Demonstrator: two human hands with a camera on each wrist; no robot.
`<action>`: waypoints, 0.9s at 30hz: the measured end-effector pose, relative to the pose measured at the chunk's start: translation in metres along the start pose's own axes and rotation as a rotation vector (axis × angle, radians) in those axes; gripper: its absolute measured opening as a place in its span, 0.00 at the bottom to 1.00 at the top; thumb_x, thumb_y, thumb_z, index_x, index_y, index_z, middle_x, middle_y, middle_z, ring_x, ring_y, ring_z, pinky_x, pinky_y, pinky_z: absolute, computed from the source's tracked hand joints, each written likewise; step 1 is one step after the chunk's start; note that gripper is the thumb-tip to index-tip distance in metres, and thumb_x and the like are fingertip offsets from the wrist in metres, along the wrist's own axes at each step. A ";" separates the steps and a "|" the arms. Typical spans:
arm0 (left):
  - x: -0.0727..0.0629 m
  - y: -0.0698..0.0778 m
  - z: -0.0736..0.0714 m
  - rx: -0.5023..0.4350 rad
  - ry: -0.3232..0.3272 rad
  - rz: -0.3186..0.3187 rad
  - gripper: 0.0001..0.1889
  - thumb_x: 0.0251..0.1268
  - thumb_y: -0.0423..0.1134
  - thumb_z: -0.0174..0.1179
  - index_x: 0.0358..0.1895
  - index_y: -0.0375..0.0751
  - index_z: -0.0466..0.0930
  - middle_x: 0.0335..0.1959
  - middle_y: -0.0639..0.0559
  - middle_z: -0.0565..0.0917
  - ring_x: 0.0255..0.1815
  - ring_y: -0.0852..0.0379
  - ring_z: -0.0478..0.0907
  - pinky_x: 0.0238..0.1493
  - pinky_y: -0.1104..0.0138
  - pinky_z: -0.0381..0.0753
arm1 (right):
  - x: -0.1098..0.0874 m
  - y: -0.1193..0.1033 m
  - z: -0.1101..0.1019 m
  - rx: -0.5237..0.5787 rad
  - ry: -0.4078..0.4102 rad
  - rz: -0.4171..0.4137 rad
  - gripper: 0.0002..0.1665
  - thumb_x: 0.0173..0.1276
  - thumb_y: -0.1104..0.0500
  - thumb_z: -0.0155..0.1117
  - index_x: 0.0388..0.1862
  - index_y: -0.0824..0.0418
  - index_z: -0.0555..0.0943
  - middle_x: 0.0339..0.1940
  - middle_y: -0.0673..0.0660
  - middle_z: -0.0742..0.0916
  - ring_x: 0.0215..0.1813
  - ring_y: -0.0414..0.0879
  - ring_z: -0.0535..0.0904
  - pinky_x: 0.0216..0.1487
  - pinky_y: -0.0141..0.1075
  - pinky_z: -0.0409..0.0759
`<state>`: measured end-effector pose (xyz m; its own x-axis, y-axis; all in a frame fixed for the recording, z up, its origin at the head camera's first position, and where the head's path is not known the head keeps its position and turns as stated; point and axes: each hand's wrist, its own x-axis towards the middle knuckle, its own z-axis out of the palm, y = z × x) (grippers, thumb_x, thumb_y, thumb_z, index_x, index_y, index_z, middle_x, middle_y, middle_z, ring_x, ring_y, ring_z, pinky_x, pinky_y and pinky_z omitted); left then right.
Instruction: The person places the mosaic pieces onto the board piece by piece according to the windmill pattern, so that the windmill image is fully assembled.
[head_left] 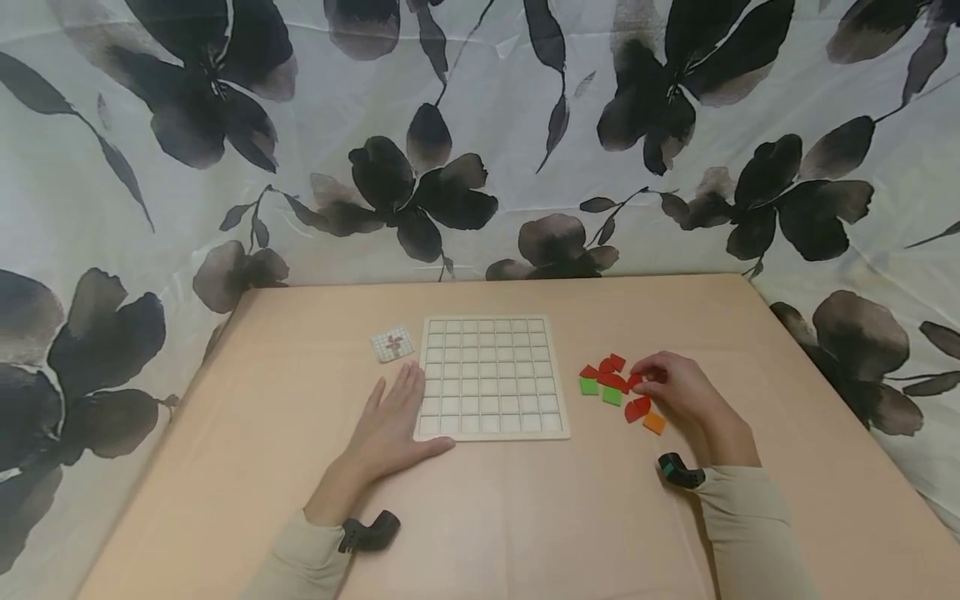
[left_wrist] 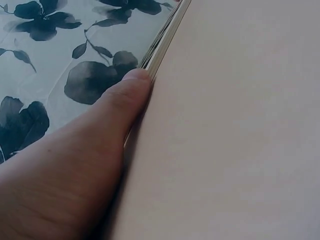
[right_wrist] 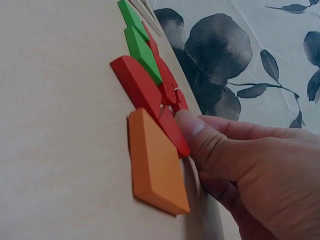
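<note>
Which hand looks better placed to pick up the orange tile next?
Probably the right hand: it is at the red pieces, close to the orange tile. The left hand touches the grid board, much farther from that tile.

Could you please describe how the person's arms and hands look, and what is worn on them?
The left hand and the right hand are bare, without gloves. The sleeves are plain beige. Near each hand sits a small, black, curved device; the right one shows a greenish patch.
</note>
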<state>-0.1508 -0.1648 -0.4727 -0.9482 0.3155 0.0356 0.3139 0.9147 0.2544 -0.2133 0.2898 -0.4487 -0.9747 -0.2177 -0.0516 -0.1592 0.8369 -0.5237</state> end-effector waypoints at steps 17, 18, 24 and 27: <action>0.003 -0.003 -0.004 -0.022 -0.002 -0.012 0.62 0.47 0.82 0.45 0.75 0.36 0.43 0.78 0.46 0.45 0.79 0.52 0.39 0.76 0.48 0.36 | 0.000 -0.013 0.001 0.050 0.094 0.064 0.21 0.59 0.55 0.70 0.51 0.59 0.81 0.44 0.58 0.84 0.44 0.51 0.76 0.46 0.37 0.80; 0.004 -0.003 -0.004 -0.022 -0.004 -0.010 0.62 0.47 0.82 0.45 0.75 0.36 0.43 0.78 0.46 0.45 0.79 0.52 0.39 0.76 0.48 0.36 | 0.001 -0.015 0.001 0.054 0.103 0.066 0.21 0.59 0.55 0.70 0.51 0.59 0.81 0.44 0.58 0.84 0.44 0.51 0.76 0.46 0.37 0.80; 0.008 -0.006 -0.006 -0.030 -0.019 -0.006 0.62 0.47 0.82 0.44 0.76 0.37 0.41 0.78 0.47 0.44 0.79 0.53 0.38 0.76 0.49 0.35 | 0.007 -0.039 0.003 0.044 0.133 0.058 0.20 0.60 0.57 0.70 0.50 0.61 0.82 0.46 0.60 0.84 0.45 0.53 0.77 0.43 0.39 0.82; 0.008 -0.007 -0.006 -0.036 -0.022 -0.004 0.62 0.47 0.82 0.44 0.76 0.37 0.42 0.78 0.47 0.43 0.79 0.53 0.38 0.76 0.49 0.36 | 0.012 -0.053 0.010 0.045 0.120 0.059 0.20 0.60 0.55 0.69 0.51 0.60 0.82 0.47 0.60 0.84 0.47 0.54 0.77 0.44 0.42 0.83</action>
<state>-0.1614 -0.1703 -0.4684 -0.9482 0.3172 0.0137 0.3075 0.9067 0.2888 -0.2149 0.2383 -0.4300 -0.9944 -0.1044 0.0172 -0.0961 0.8228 -0.5602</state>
